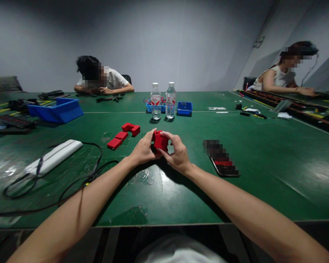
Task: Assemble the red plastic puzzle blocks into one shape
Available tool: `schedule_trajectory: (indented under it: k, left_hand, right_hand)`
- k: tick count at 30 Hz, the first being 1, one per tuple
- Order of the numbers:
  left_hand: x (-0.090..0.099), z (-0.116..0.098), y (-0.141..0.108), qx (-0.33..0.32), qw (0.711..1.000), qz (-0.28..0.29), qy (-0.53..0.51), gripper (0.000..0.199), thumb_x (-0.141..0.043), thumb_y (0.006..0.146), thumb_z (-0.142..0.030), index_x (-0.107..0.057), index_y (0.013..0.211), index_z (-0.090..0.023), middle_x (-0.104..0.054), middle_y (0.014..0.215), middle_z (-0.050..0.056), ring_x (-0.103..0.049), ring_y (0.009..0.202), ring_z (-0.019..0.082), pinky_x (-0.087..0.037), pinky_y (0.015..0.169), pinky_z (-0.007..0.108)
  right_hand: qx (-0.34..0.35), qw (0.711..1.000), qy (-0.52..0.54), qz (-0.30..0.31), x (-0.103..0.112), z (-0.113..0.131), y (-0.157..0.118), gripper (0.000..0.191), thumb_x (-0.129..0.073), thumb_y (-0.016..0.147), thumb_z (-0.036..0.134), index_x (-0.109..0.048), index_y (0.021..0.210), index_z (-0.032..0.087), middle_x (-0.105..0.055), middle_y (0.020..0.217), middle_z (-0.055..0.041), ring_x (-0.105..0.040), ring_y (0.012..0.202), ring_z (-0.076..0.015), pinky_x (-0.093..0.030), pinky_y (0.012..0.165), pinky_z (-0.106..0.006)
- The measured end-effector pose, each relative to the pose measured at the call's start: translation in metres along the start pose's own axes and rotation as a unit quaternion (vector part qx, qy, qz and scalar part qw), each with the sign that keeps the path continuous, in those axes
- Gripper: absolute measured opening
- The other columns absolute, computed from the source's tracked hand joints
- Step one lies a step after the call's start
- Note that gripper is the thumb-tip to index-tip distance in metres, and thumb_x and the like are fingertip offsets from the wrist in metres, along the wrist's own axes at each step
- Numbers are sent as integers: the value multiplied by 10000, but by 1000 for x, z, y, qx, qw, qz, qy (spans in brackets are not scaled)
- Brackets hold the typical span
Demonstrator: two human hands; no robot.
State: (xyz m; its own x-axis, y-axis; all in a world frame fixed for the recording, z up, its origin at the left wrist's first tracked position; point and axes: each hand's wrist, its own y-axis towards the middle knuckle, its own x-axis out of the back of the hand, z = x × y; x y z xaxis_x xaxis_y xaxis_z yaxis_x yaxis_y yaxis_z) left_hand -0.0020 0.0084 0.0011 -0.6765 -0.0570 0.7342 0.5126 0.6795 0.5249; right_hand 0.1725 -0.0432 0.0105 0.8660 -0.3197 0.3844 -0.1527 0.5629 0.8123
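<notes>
Both my hands hold a small red block (161,141) just above the green tabletop. My left hand (146,148) grips its left side, fingers closed around it. My right hand (178,151) pinches the right side, thumb low and index finger near the top edge. A small dark hole shows near the block's upper left corner. Left of my hands lie more red pieces: a notched, U-shaped one (131,128) and two flat rectangular blocks, one (121,136) touching or nearly touching the other (114,143).
A phone (222,159) lies to the right. A white power bank (55,157) with black cables lies left. Two water bottles (155,104) stand ahead, near a small blue bin (184,108). A larger blue bin (56,110) sits far left. Two people sit across and to the right.
</notes>
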Motion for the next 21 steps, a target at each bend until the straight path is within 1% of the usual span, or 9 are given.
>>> schedule_trajectory:
  k: [2,5,8,11,14,18,21]
  left_hand:
    - [0,-2,1,-6,1000,-6,7,891,-715,624,-343,-276,1372,-140,-430,1346,174,-450,1251,312,-368,1065,460]
    - [0,-3,1,-1,1000,-10,8,850,-709,623,-354,-318,1350,-147,-485,1278,154,-498,1188,302,-409,1021,453]
    - [0,-4,1,5,1000,-9,19,860,-704,628,-366,-308,1362,-155,-484,1287,154,-489,1192,302,-409,1010,455]
    - [1,-8,1,20,998,-13,65,910,-695,628,-366,-262,1396,-140,-470,1312,170,-472,1209,313,-402,1001,460]
    - [3,-14,1,44,990,-15,132,946,-693,619,-381,-238,1411,-136,-495,1277,168,-491,1167,323,-412,962,473]
    - [4,-20,1,62,981,-21,185,908,-698,592,-402,-297,1364,-141,-492,1263,158,-485,1155,326,-426,929,456]
    - [4,-21,0,84,977,-29,193,880,-701,580,-410,-319,1330,-153,-484,1247,151,-489,1141,329,-441,904,455]
  right_hand:
    - [-1,1000,-7,1,1,0,1,512,-625,790,186,-461,1270,258,-590,1238,-86,-549,1121,-236,-466,943,-425]
    - [-4,1000,-6,-1,2,2,2,491,-612,786,168,-475,1250,253,-579,1256,-87,-528,1161,-239,-445,968,-434]
    - [-1,1000,-8,1,2,2,2,474,-613,784,162,-483,1233,240,-584,1243,-96,-528,1161,-237,-441,974,-433]
    - [8,1000,-11,5,2,1,2,449,-613,788,158,-493,1213,238,-590,1230,-95,-533,1149,-233,-439,981,-438]
    - [6,1000,-12,-6,2,0,2,438,-607,793,157,-493,1209,235,-592,1214,-95,-535,1147,-230,-440,990,-440]
    - [-18,999,-11,-29,1,-2,1,435,-581,798,133,-490,1214,223,-571,1235,-110,-521,1185,-227,-464,973,-421]
    - [-17,999,-20,-19,1,-3,1,459,-565,798,119,-477,1233,234,-567,1253,-103,-523,1187,-231,-478,954,-429]
